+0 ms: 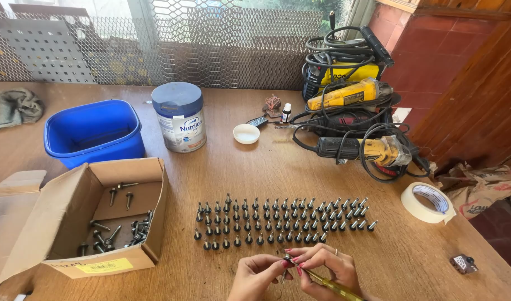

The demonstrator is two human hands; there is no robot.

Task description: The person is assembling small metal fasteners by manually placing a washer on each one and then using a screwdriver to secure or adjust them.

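My left hand (pixel 254 277) and my right hand (pixel 328 266) meet at the near edge of the wooden table (pixel 255 167). The right hand grips a yellow-handled screwdriver (pixel 329 284), its tip pointing left. The left hand pinches a small dark screw (pixel 285 266) against that tip. Just beyond my hands, several rows of dark screws with washers (pixel 280 222) stand upright on their heads. An open cardboard box (pixel 77 223) at the left holds several loose screws (pixel 119 231).
A blue plastic tub (pixel 93 134) and a round tin (pixel 180 118) stand at the back left. Power tools with tangled cables (pixel 353 120) fill the back right. A roll of tape (pixel 429 202), a white lid (pixel 246 134) and a rag (pixel 13 107) also lie about.
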